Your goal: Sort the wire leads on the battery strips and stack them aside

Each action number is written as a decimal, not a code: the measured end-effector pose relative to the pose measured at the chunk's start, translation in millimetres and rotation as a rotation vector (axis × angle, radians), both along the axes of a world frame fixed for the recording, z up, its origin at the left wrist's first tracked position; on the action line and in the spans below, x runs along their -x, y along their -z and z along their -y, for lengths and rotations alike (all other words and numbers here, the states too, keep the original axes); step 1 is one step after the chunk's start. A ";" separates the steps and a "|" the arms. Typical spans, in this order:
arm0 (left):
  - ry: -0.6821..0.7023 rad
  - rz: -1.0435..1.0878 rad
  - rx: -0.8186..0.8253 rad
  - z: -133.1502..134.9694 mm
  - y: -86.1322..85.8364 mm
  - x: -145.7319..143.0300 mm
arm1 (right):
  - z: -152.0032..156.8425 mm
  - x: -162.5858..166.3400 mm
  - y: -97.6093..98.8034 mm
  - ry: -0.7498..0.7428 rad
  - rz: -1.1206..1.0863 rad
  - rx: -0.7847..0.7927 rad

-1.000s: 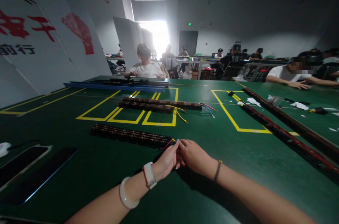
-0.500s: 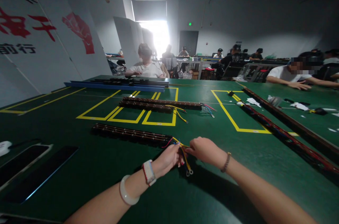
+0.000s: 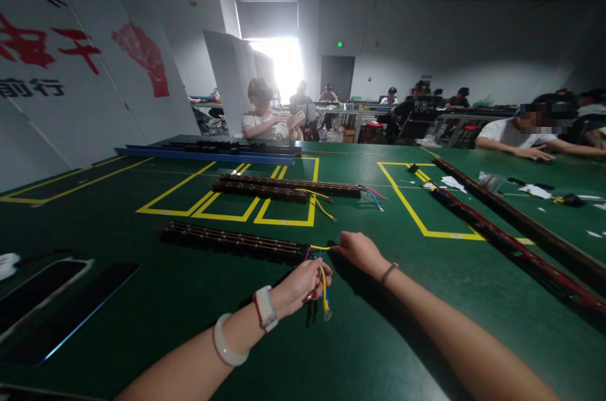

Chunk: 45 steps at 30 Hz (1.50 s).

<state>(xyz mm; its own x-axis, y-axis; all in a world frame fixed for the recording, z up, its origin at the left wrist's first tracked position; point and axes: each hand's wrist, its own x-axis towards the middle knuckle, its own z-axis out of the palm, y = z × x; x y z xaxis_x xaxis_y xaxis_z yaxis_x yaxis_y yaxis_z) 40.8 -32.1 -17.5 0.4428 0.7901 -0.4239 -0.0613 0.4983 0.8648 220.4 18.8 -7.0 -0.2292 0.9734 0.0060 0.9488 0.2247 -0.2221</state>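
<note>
A long black strip with copper-coloured lines (image 3: pixel 237 242) lies on the green table, its coloured wires coming out at the right end. Pinched in my left hand (image 3: pixel 303 284) are several of these wires, among them a yellow wire (image 3: pixel 324 284) and a blue one, which hang down below the fingers. A ring terminal (image 3: pixel 327 314) tips the hanging bunch. My right hand (image 3: pixel 357 252) is closed on another yellow wire (image 3: pixel 320 247), stretched sideways from the strip's end. Its fingertips are partly hidden by the hand itself.
Two similar strips (image 3: pixel 288 186) with wires lie beyond, over yellow tape outlines. Long strips with red wires (image 3: pixel 502 233) run along the right. Two dark flat panels (image 3: pixel 78 312) are at left, blue rails (image 3: pixel 213 153) at the back. Co-workers sit farther off; one holds a phone (image 3: pixel 298 117).
My right hand has moved slightly up, drawing one yellow wire away from the bunch. My left hand stays near the strip's end. The person across has raised a phone.
</note>
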 end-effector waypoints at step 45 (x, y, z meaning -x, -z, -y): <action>0.038 0.058 -0.061 -0.3 9.9 -3.8 | -17.4 105.4 -15.4 -0.551 -0.196 -0.408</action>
<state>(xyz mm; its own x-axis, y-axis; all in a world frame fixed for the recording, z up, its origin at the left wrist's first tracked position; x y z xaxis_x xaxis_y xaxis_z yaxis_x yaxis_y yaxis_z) 44.6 -31.8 -27.4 0.4950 0.7960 -0.3484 -0.0945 0.4479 0.8891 115.0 36.2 8.4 -0.6445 0.6277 0.4366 0.6244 0.7616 -0.1733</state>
